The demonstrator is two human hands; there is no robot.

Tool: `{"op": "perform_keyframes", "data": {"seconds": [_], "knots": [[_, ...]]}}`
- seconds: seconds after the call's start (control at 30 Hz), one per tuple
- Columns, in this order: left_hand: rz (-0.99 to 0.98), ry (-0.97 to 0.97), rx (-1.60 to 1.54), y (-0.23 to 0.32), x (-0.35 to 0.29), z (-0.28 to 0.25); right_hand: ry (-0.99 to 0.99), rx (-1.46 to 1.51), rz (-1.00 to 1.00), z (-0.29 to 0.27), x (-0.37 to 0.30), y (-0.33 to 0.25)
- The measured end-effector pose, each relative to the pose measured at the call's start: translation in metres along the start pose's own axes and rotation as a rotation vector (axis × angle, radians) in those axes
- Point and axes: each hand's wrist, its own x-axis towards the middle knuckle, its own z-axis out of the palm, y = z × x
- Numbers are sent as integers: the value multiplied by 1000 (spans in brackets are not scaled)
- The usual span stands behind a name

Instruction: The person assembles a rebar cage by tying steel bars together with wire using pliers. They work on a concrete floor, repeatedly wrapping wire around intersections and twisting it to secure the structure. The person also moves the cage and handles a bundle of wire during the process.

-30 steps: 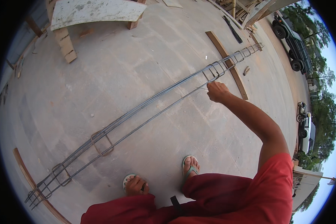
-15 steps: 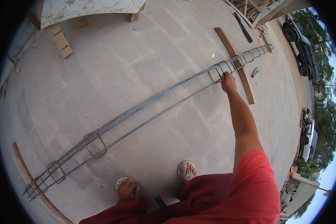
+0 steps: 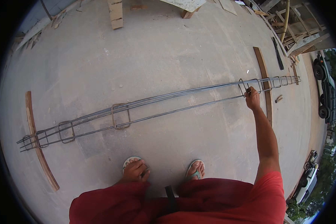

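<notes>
Head view: a long cage of steel bars (image 3: 183, 109) lies across the paved floor from the left to the far right, crossing a left timber strip (image 3: 30, 114) and a right timber strip (image 3: 263, 67). Square stirrups loop the bars near both ends, and one mid-left stirrup (image 3: 113, 119) stands farther in; none shows along the long stretch between it and the right hand (image 3: 252, 99). The frame is therefore judged partly assembled, with that middle span lacking stirrups; which joints are fastened is too small to tell. The right hand's fingers are drawn together, clamped on a small dark item (image 3: 249, 90) just beside the innermost right stirrup (image 3: 241, 86); whether they also press the steel cannot be told. The left hand (image 3: 135, 172) rests well apart from the cage, above the left sandal (image 3: 127, 162), its fingers bent; whether it grips anything cannot be told.
</notes>
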Motion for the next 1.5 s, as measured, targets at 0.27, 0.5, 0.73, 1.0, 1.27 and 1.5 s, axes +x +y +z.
{"op": "perform_keyframes", "data": {"seconds": [0.27, 0.5, 0.73, 1.0, 1.27, 1.5], "knots": [[18, -63, 257, 43, 108, -53, -171, -60, -163, -14, 1, -24], [-372, -390, 734, 76, 201, -181, -317, 4, -214, -8, -11, -74], [-749, -134, 562, 45, 208, -37, -242, 170, -156, 13, -51, -154], [-897, 97, 526, 37, 215, 21, -101, 220, -90, 21, -98, -200], [-939, 154, 562, 34, 220, 24, -133, 363, -115, 36, -126, -263], [-919, 187, 556, 33, 226, 25, -184, 371, -224, 57, -143, -302]]}}
